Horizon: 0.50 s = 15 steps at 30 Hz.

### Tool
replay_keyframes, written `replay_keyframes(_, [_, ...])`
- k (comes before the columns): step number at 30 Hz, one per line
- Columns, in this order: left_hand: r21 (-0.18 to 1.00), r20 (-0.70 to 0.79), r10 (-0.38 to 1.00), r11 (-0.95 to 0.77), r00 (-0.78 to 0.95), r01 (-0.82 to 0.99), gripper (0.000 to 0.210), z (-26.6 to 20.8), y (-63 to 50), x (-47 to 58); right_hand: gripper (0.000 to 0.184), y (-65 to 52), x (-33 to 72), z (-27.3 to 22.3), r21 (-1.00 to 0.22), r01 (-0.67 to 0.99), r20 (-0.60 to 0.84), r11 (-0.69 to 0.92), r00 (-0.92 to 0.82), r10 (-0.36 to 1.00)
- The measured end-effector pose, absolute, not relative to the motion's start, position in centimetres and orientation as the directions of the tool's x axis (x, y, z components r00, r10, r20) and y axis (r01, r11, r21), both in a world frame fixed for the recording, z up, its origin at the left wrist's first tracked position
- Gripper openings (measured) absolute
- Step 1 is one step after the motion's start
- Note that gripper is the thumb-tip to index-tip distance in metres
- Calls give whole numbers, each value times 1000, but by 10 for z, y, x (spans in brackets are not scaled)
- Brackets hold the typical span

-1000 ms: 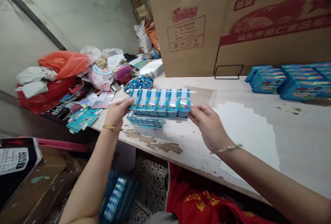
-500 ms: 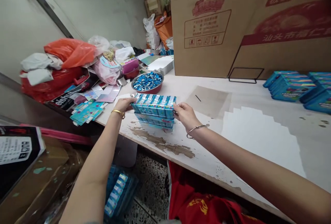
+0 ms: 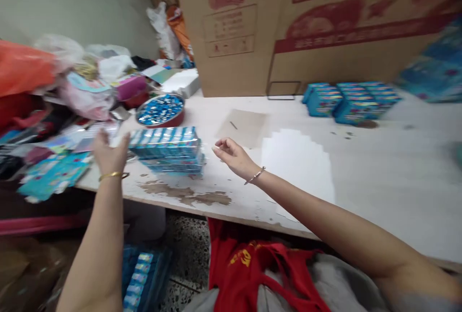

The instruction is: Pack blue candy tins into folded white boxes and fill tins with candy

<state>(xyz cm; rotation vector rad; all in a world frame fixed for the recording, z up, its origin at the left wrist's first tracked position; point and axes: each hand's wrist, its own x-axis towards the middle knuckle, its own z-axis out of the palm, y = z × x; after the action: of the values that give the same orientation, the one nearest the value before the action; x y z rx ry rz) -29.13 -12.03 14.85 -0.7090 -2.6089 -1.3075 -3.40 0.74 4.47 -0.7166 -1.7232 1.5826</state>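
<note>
A clear-wrapped pack of small blue boxes [image 3: 168, 151] rests on the white table between my hands, stacked in two layers. My left hand [image 3: 110, 156] is just off its left end, thumb and fingers spread, blurred by motion. To the right of the pack, with a gap between, my right hand [image 3: 236, 158] hovers with loosely curled fingers and nothing visible in it. Behind the pack stands a metal-rimmed red bowl [image 3: 176, 118] full of small blue shiny pieces.
White sheets [image 3: 296, 163] lie fanned out to the right. Blue boxes [image 3: 355, 103] stand in rows before a large cardboard carton [image 3: 234, 76]. Plastic bags [image 3: 25, 69] and flat blue cards [image 3: 54, 175] crowd the left. More wrapped blue packs [image 3: 139, 278] are below the table.
Both hands have let go of the wrapped pack and moved apart from it, left and right. The pack now sits on the table. My view has turned to the right.
</note>
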Motion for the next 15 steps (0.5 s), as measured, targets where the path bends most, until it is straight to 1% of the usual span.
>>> replay_keyframes(1, [626, 540, 338, 452, -771, 636, 53, 142, -117, -273, 32, 16, -4, 35, -976, 1, 172, 218, -609, 774])
replay_keyframes(2, [504, 697, 371, 356, -614, 787, 51, 131, -114, -249, 30, 24, 30, 24, -943, 79, 217, 324, -594, 775])
replay_keyframes(3, [402, 763, 458, 216, -456, 890, 43, 117, -111, -220, 29, 31, 66, 12, -896, 186, 240, 403, -561, 792])
replay_keyframes(4, [367, 727, 611, 39, -313, 929, 33, 101, -108, -187, 29, 36, 101, -1, -843, 302, 251, 445, -511, 822])
replay_keyframes(5, [387, 635, 757, -135, -157, 912, 26, 83, -104, -152, 30, 40, 136, -14, -795, 402, 254, 455, -460, 851])
replay_keyframes(6, [408, 541, 840, -300, 37, 862, 28, 64, -99, -117, 32, 41, 167, -26, -752, 480, 250, 452, -427, 869])
replay_keyframes(7, [426, 442, 869, -421, 221, 801, 34, 44, -92, -84, 34, 39, 194, -38, -715, 532, 249, 453, -411, 877])
replay_keyframes(8, [419, 368, 854, -505, 368, 754, 42, 24, -84, -56, 36, 36, 217, -49, -687, 565, 249, 456, -406, 879])
replay_keyframes(9, [395, 269, 829, -559, 490, 729, 56, 5, -75, -34, 38, 30, 234, -59, -670, 582, 247, 462, -412, 877])
replay_keyframes(10, [368, 181, 802, -592, 569, 717, 66, -12, -65, -19, 40, 23, 247, -67, -661, 587, 243, 468, -423, 873])
replay_keyframes(11, [342, 108, 777, -614, 620, 711, 70, -26, -56, -9, 42, 15, 256, -73, -658, 586, 236, 473, -435, 869])
replay_keyframes(12, [320, 49, 758, -629, 651, 709, 70, -36, -48, -5, 44, 7, 262, -77, -660, 582, 227, 474, -447, 865])
replay_keyframes(13, [304, 14, 743, -640, 669, 705, 65, -42, -42, -5, 44, 0, 265, -80, -665, 577, 219, 474, -456, 863])
replay_keyframes(15, [285, -2, 717, -667, 697, 688, 53, -46, -33, -9, 44, -10, 267, -84, -682, 565, 212, 464, -455, 865])
